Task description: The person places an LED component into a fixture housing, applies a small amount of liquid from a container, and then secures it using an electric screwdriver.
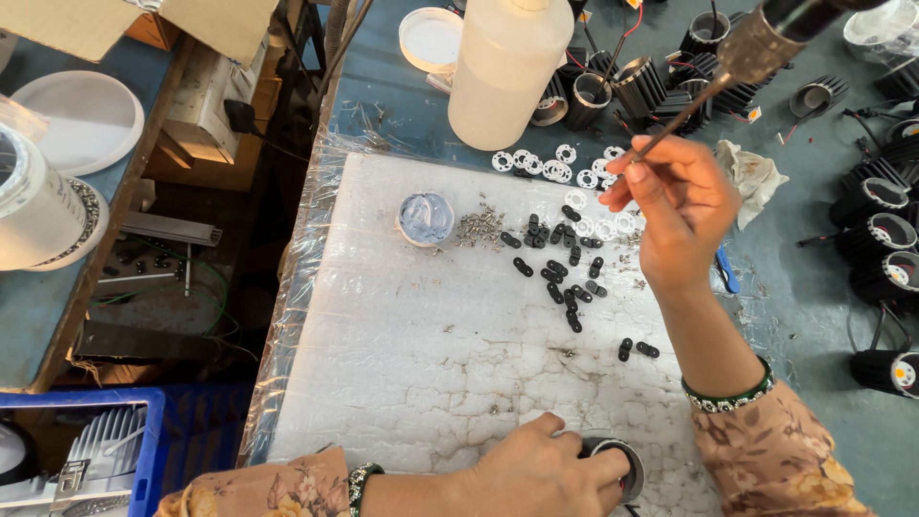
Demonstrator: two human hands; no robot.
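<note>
- Holding a thin metal-tipped driver tool (713, 86) pinched between thumb and fingertips, the right hand (675, 206) sits raised over the far right part of the cracked white foam sheet (431, 364); the tool's long axis runs up and to the right, away from the person, with its thick handle end cut off at the top edge.
- Closed over a small round black housing with a pale inner rim (617, 464), the left hand (546, 469) rests at the near edge of the sheet, curled around the part so that only its right side shows.
- That housing lies straight toward the person from the right hand, well apart from it; the left hand is by far the nearer one and is already touching it.
- Between the two hands lie scattered small black oblong clips (565, 273), with a heap of tiny silvery screws (479, 228) and flat white ring washers (546, 165) farther out.
- The tool's tip is hidden at the fingers, so I cannot tell whether it carries a screw.
- The housing's opening and what sits inside are mostly covered by the left palm.
</note>
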